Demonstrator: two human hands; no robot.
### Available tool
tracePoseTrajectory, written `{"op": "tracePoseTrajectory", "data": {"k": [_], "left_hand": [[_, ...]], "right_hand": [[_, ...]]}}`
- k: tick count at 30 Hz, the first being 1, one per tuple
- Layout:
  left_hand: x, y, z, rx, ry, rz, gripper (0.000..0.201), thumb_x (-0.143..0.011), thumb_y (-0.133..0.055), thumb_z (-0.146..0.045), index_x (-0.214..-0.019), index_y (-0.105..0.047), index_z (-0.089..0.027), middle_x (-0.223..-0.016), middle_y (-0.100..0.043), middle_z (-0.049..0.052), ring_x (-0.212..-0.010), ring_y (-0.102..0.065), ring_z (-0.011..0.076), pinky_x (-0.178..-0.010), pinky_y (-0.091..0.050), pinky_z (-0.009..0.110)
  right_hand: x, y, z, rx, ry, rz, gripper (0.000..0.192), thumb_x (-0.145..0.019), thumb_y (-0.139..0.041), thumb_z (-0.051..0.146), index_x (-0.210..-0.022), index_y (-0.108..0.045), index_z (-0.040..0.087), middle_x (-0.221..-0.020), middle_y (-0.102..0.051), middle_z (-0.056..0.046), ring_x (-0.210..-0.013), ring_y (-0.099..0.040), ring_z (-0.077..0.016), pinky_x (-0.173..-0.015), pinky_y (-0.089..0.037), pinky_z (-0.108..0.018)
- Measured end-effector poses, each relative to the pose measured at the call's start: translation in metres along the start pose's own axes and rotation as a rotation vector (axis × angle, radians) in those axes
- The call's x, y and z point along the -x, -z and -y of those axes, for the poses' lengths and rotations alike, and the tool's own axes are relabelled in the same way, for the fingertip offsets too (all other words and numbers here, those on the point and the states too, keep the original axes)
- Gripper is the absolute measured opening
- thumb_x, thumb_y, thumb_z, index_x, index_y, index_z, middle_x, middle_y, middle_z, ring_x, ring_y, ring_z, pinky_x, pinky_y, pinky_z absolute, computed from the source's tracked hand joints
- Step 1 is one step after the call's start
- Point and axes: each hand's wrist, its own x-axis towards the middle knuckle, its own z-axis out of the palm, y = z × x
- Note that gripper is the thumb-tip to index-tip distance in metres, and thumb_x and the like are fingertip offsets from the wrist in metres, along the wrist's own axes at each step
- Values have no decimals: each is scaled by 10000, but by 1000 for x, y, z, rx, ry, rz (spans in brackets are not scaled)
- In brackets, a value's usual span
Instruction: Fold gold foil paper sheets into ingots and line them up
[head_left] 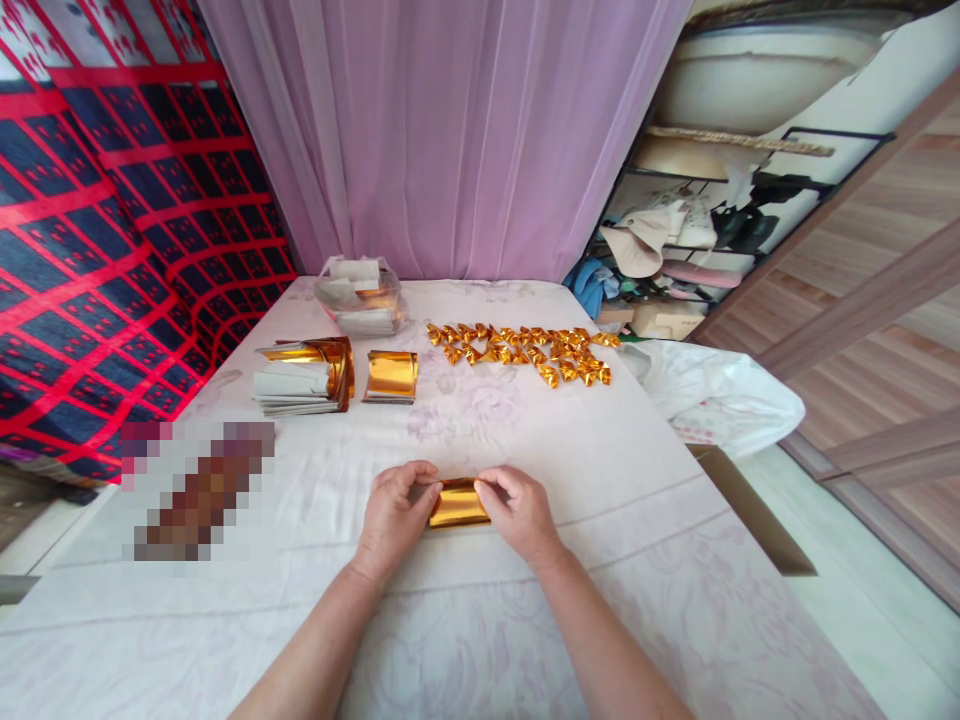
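So the whole thing happens on a bench covered in a pale floral cloth, and there's loads of bare cloth around the middle. Its right edge drops off to the floor, with a white plastic bag slumped over that side. On the left a red and navy patterned fabric hangs right up against the bench edge, and a lilac curtain closes off the far end.

Along the far half: a row of small folded gold pieces spread toward the right, a clear bag of paper near the curtain, then a stack of gold-backed sheets with one curled gold sheet just beside it. All of that sits well apart from the hands.

Near the front edge, left hand and right hand each pinch one end of a small gold foil sheet, which lies flat on the cloth between them, fingers curled over its ends.
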Motion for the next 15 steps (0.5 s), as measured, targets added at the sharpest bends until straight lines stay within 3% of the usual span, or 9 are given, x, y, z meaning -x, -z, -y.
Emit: {"op": "tracePoseTrajectory", "data": {"k": [8, 15], "left_hand": [[-1, 6, -10, -184, -70, -12, 99, -768, -641, -273, -813, -729, -272, -760, -736, 4, -792, -642, 216, -881, -422, 413], [-2, 12, -9, -157, -66, 3, 126, -792, -618, -321, -734, -713, -261, -715, -719, -7, -741, -636, 198, -846, -431, 382]], "right_hand": [[0, -3, -2, 110, 26, -1, 157, -833, -544, 223, -756, -680, 230, -695, -684, -22, -668, -623, -157, -661, -466, -250], [0, 0, -4, -127, -73, -50, 157, -830, -535, 253, -744, -658, 210, -708, -690, -19, -661, -641, -145, -630, -495, -228]]}}
